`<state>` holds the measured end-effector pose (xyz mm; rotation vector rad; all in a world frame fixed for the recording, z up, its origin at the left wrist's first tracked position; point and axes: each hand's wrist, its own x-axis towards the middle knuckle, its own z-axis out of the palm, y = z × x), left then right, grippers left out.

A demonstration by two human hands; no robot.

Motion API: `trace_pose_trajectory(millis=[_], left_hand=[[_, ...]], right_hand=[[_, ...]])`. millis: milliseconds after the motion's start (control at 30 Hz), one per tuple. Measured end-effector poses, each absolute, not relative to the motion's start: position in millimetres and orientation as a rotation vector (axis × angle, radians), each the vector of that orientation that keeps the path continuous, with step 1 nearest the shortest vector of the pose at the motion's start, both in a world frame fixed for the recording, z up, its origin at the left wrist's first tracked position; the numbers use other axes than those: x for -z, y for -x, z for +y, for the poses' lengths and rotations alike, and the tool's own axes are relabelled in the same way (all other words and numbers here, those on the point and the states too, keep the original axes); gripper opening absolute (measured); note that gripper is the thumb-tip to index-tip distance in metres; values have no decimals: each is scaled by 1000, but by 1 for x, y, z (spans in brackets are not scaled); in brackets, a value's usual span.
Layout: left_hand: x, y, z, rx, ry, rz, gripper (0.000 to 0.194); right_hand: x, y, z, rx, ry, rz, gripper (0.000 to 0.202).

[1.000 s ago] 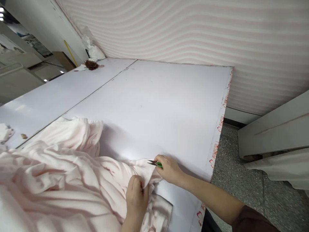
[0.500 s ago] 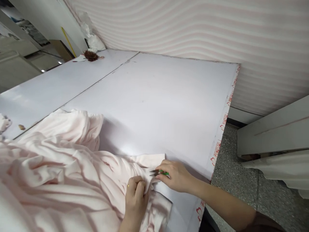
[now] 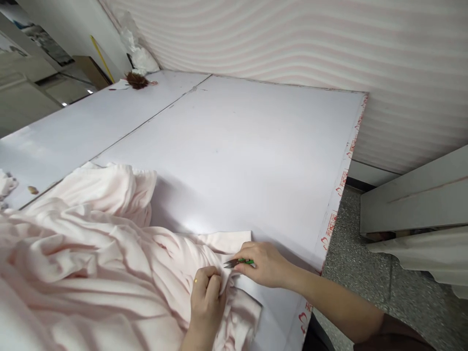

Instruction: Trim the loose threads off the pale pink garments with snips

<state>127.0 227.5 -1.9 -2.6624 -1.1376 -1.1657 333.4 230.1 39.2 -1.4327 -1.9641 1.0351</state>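
A heap of pale pink fabric (image 3: pixel 106 253) covers the lower left of the white table. My left hand (image 3: pixel 207 297), with a yellow ring-like spot on one finger, is closed on the fabric near its right end. Just to the right, my right hand (image 3: pixel 261 264) is closed around small green-handled snips (image 3: pixel 239 263). The dark blades point left, over the fabric and close to my left fingers. A flat strip of the fabric lies behind my right hand.
The white table (image 3: pixel 248 156) has a seam across it and a red-printed right edge. At its far left lie a brown tangled bundle (image 3: pixel 136 80) and a plastic bag (image 3: pixel 142 57). A striped curtain-like surface (image 3: pixel 292 44) rises behind. White panels (image 3: pixel 413 195) stand at right.
The snips have shifted slightly left, toward my left hand, and their blades look closer together. My left hand has barely moved. The view has shifted a little.
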Motion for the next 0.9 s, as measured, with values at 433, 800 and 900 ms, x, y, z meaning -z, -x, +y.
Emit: trace_pose_trajectory(millis=[433,800,900], left_hand=[[-3,-128,239,1728,2617,-2176,18],[-10,-130,246,2204,2480,-2876,44],[-10,-131,245,2074,2512,-2741,40]], right_hand=[[-27,-327,239,-858,1580,-1927,15],[-30,-320,238,-756,1412,-2082,22],[-28,-320,241,-786,1433,-2039,17]])
